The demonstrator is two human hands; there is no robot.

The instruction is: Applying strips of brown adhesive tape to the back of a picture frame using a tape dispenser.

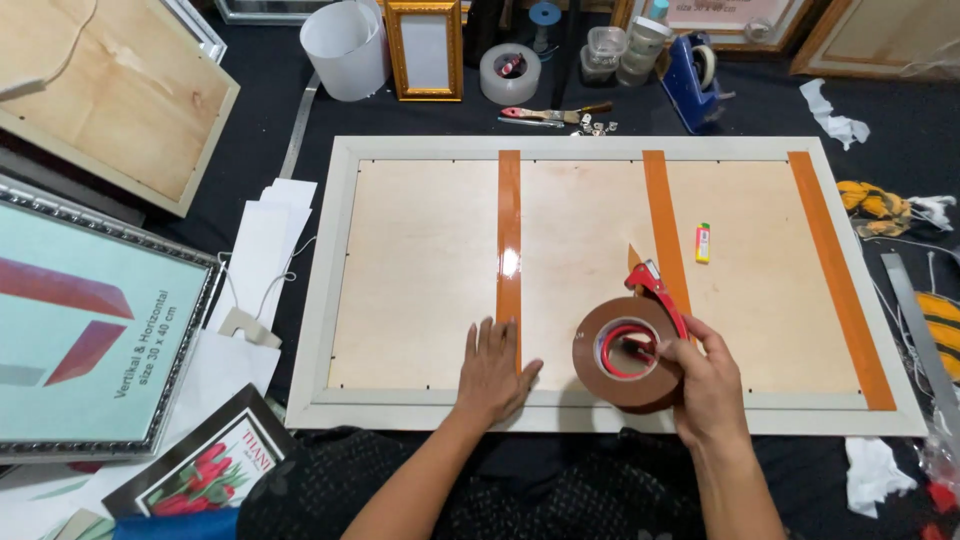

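A large picture frame [340, 300] lies face down, its plywood back [420, 270] crossed by three brown tape strips. My left hand [492, 372] presses flat on the lower end of the leftmost strip [509, 240], near the frame's bottom edge. My right hand [708, 385] holds a red tape dispenser [655, 290] loaded with a brown tape roll [625, 352], tilted just above the board between the left and middle strips [664, 225]. A third strip [838, 270] runs down the right side. A small yellow lighter [703, 242] lies on the board.
Other frames [100, 320] and white paper sheets [262, 250] lie at the left. At the back stand a gold frame [425, 48], a clear tape roll [510, 72], a brush [555, 114], jars [620, 52] and a blue dispenser [693, 72]. Crumpled paper [832, 115] and a metal ruler [915, 330] lie right.
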